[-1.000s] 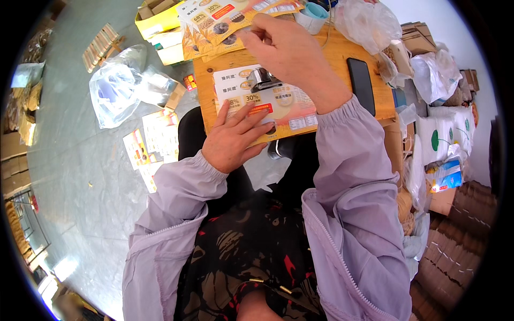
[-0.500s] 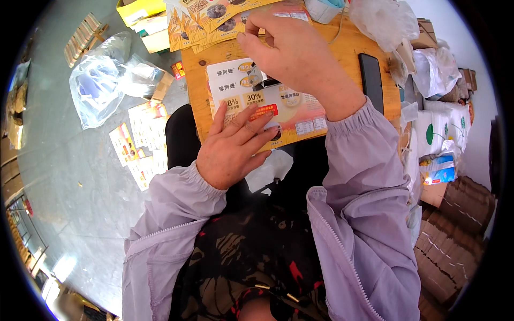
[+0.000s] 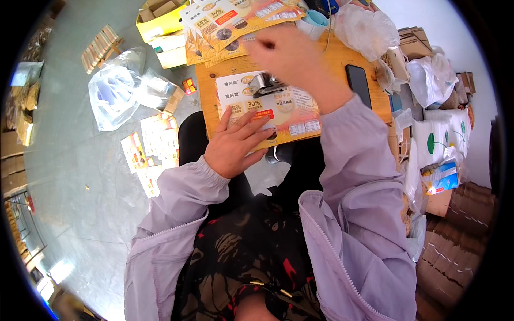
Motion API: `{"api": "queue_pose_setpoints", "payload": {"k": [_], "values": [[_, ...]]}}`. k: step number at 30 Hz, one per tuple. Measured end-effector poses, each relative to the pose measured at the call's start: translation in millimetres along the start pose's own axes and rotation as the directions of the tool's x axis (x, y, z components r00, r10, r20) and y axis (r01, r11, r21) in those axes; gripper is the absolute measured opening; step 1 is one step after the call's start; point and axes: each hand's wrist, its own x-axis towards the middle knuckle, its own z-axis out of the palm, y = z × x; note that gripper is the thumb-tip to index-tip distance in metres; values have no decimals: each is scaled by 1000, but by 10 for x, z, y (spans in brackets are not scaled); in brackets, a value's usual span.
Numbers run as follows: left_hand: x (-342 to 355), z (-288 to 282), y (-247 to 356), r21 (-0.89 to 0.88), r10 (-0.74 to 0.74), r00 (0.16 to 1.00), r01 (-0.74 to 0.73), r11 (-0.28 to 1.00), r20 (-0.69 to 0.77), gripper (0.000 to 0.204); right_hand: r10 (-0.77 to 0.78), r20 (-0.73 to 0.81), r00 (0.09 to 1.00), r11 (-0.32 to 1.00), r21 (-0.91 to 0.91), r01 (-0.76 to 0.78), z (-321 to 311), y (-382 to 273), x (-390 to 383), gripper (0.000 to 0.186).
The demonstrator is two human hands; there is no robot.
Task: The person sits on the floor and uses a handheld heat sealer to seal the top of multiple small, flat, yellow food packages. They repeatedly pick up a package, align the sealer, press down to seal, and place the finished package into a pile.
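My left hand (image 3: 235, 144) lies flat with fingers spread on the near edge of a printed orange-and-white carton sheet (image 3: 292, 115) on a wooden table (image 3: 332, 59). A small shiny metal and black tool (image 3: 265, 83) rests on the sheet's far part. My right hand (image 3: 292, 59) hovers above the table just beyond that tool, blurred, with fingers curled together. Whether it holds anything is unclear. A fanned stack of similar printed sheets (image 3: 230, 24) lies at the table's far edge.
A black phone (image 3: 357, 83) lies on the table's right side. Clear plastic bags (image 3: 115, 93) and loose printed sheets (image 3: 150, 144) lie on the grey floor to the left. A yellow box (image 3: 160, 24) stands at far left. White sacks and cardboard stacks (image 3: 444, 139) crowd the right.
My right hand has drawn back a little from the far stack of sheets toward the metal tool. My left hand stays pressed on the sheet. The view has shifted slightly.
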Motion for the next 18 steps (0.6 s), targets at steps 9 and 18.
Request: {"api": "queue_pose_setpoints", "payload": {"k": [9,18], "values": [[-26,7,-13,13,67,996,-66,998,-62,41,70,-226,972,971,237,-15,-995,10,-290,51],[-5,-50,126,-110,10,963,-42,993,-269,18,221,-346,912,942,320,-107,-1523,268,-672,51]]}}
